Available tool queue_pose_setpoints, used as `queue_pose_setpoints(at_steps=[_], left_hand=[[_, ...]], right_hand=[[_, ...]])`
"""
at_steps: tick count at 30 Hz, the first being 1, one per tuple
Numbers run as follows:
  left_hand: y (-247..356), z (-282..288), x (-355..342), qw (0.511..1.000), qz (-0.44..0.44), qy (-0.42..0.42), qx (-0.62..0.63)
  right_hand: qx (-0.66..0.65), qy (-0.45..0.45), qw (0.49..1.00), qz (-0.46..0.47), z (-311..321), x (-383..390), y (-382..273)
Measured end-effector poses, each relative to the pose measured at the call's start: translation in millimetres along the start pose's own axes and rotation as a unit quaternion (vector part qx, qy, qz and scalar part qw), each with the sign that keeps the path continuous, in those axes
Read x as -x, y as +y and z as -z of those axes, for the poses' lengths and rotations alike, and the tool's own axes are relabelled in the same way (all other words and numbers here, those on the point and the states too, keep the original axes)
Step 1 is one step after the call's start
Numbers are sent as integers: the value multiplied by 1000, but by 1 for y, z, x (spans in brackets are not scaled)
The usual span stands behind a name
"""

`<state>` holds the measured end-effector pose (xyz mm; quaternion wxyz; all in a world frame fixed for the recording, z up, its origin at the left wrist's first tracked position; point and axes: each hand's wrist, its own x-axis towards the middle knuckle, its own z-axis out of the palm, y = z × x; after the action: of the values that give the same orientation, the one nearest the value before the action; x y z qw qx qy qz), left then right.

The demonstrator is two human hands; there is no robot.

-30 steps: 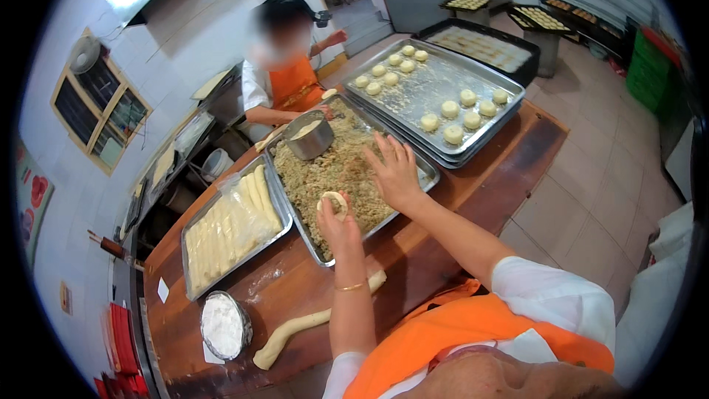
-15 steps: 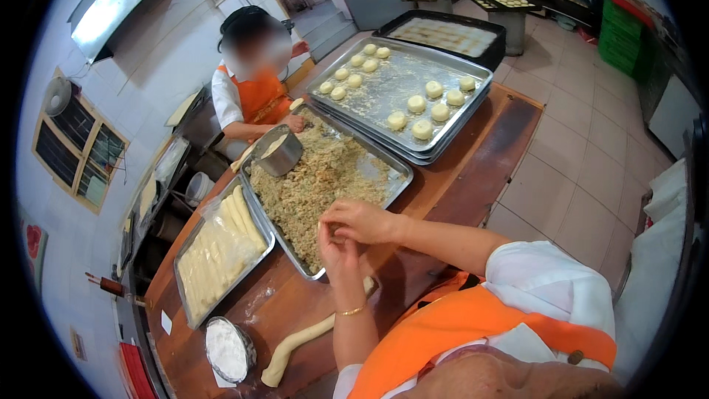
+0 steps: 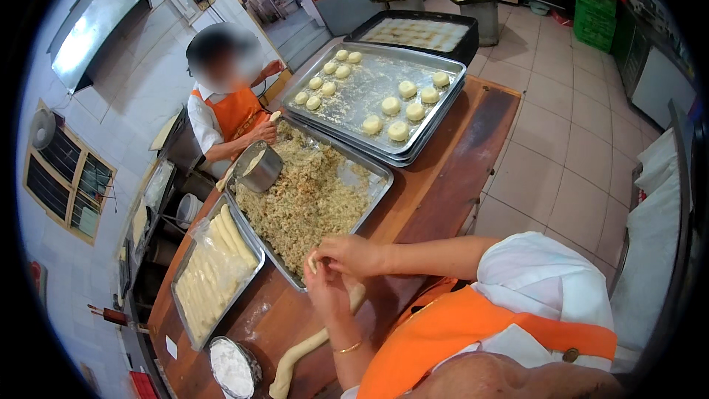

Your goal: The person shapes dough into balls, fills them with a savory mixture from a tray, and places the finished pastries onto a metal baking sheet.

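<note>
My left hand [image 3: 328,290] and my right hand [image 3: 353,254] meet at the near corner of a metal tray [image 3: 385,186] heaped with crumbly brownish filling [image 3: 310,203]. Their curled fingers close round a small pale piece of dough [image 3: 313,261], mostly hidden by them. A long dough rope [image 3: 299,358] lies on the wooden table [image 3: 443,181], passing behind my left wrist. In the filling stands a round metal container [image 3: 260,171].
Left of the filling is a tray of dough ropes [image 3: 196,307] partly under plastic, with a bowl of white flour [image 3: 233,369] nearer me. Stacked trays [image 3: 347,96] carry round filled buns at the back. Across the table a co-worker [image 3: 233,114] in an orange apron holds some dough.
The view has shifted, so the table and trays sit further left. My hands stay together at the dough piece, with the fingers slightly rearranged. The co-worker's far hand has lifted.
</note>
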<state>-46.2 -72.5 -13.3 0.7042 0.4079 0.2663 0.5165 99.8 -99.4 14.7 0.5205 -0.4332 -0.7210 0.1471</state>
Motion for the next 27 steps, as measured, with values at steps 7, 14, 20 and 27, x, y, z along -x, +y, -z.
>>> queue_pose_setpoints(at_steps=[7,14,20,27], left_hand=[[31,-23,-8,991,-47,80,97],[10,4,5,925,93,64,364],[-22,37,-1,913,49,5,405],[15,-5,25,959,48,33,279]], right_hand=[[3,-6,1000,29,0,-15,-46],[39,6,998,55,-4,-9,-34],[-257,-121,951,-119,-43,6,-5],[-310,-125,906,-260,-40,0,-9]])
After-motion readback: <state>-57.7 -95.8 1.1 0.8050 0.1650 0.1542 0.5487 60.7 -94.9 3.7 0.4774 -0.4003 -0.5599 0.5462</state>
